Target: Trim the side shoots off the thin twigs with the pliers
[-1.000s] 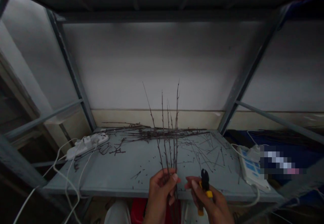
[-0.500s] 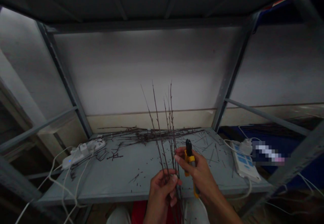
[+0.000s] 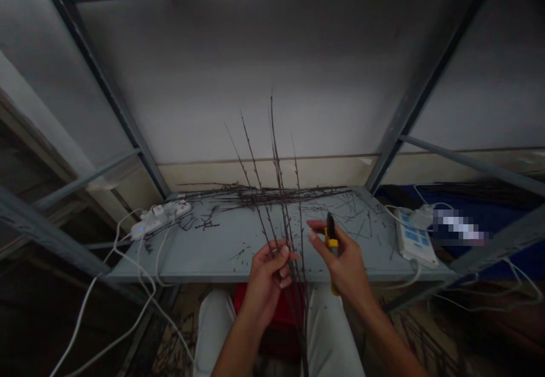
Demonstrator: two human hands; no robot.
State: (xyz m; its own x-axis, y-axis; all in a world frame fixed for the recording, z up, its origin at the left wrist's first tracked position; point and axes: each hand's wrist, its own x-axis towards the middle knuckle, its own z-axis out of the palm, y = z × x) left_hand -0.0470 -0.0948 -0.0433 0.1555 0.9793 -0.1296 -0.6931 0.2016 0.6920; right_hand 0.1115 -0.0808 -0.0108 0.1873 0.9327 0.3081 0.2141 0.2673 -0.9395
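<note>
Twigs (image 3: 279, 175) stand pinched in the left hand (image 3: 268, 269) (the right hand (image 3: 347, 255) grips a yellow-and-black tool (image 3: 332, 244)).

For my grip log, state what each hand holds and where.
Left hand: several thin twigs, partway along their length. Right hand: black-and-yellow tool, by its handle.

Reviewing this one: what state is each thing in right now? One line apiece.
Held twigs: roughly upright, tips fanned apart
Left hand: grip closed around them
Yellow-and-black tool: held, head up; open or shut unclear
Right hand: holding that tool
Twig pile: lying crosswise along the back of the tabletop
Left power strip: plugs in, blue light lit
Right power strip: plugged into
</note>
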